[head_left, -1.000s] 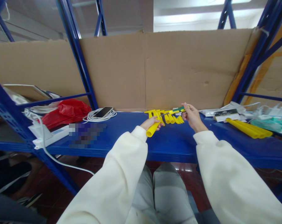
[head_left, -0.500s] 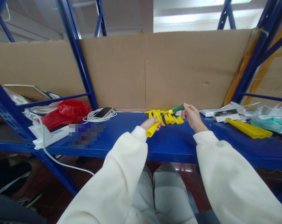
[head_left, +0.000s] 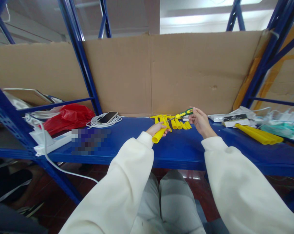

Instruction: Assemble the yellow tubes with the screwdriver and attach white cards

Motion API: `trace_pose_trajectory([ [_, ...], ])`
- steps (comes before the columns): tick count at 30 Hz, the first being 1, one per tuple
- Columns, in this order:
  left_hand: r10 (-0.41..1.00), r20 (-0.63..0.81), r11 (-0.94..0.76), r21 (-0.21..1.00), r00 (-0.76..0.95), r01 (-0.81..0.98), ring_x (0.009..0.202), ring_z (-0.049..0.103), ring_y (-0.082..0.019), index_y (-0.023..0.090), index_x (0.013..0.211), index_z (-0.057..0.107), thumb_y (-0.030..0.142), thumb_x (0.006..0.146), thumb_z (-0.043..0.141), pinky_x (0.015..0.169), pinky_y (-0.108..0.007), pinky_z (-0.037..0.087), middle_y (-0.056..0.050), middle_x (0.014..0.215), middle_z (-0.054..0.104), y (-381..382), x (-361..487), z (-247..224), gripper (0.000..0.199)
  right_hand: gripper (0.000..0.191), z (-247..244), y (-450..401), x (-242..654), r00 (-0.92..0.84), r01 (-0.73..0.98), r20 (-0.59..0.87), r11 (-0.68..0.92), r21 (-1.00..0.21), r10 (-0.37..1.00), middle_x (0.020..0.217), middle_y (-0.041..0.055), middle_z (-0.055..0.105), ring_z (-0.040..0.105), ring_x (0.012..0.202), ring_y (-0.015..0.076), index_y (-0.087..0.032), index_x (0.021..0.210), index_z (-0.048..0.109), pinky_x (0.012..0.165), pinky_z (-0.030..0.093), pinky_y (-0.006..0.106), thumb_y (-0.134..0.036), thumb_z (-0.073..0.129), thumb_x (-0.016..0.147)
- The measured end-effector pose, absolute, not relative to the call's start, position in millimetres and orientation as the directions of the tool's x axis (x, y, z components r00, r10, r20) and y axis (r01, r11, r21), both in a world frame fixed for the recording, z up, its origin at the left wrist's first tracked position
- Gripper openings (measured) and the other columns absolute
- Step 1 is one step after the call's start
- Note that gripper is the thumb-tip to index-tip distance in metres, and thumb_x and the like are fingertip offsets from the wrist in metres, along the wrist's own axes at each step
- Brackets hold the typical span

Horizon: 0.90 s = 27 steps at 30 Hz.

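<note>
My left hand [head_left: 154,129] is closed around a yellow plastic tube [head_left: 158,135], whose open end points toward me. In my right hand [head_left: 199,121] is the end of a green-and-yellow screwdriver [head_left: 184,113], gripped by the fingertips. Its thin metal shaft runs down to the left and meets the far end of the tube near my left fingers; my hand hides the exact contact. Behind and beside the hands, several yellow tubes and smaller yellow parts [head_left: 178,123] lie on the blue shelf [head_left: 132,143].
On the right lie longer yellow tubes [head_left: 259,134] by a black-and-white box [head_left: 236,119] and plastic bags. A phone [head_left: 108,117] rests on coiled white cable [head_left: 94,121] at left, near a red bag [head_left: 69,117] and white power strip [head_left: 55,143]. Cardboard [head_left: 176,71] stands behind.
The screwdriver handle has turned about its axis, showing more yellow, and my right fingers have shifted slightly on its end. My left hand and the tube stay in place.
</note>
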<state>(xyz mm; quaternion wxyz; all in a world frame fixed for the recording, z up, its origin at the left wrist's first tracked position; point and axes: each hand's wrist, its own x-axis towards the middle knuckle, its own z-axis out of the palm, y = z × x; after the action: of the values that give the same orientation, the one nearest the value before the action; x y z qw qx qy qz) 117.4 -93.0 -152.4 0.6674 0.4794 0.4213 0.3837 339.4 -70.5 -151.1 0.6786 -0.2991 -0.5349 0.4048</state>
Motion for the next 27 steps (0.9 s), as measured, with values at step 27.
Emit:
trace_pose_trajectory([
  [27,0.920,-0.223,0.259,0.963,0.321,-0.073,0.042,0.047,-0.009,0.015,0.135,0.036,0.002,0.094,0.034,0.039,-0.015,0.037,-0.001,0.069,0.061,-104.5,121.9,-143.4,0.042,0.039,-152.4,-67.1,343.4,0.019,-0.290,0.459,0.444,-0.848,0.888,0.064,-0.0014,0.069,0.060,0.047,0.0118,-0.024,0.097,0.061,0.045,0.047,0.022,-0.049,0.078,0.074],
])
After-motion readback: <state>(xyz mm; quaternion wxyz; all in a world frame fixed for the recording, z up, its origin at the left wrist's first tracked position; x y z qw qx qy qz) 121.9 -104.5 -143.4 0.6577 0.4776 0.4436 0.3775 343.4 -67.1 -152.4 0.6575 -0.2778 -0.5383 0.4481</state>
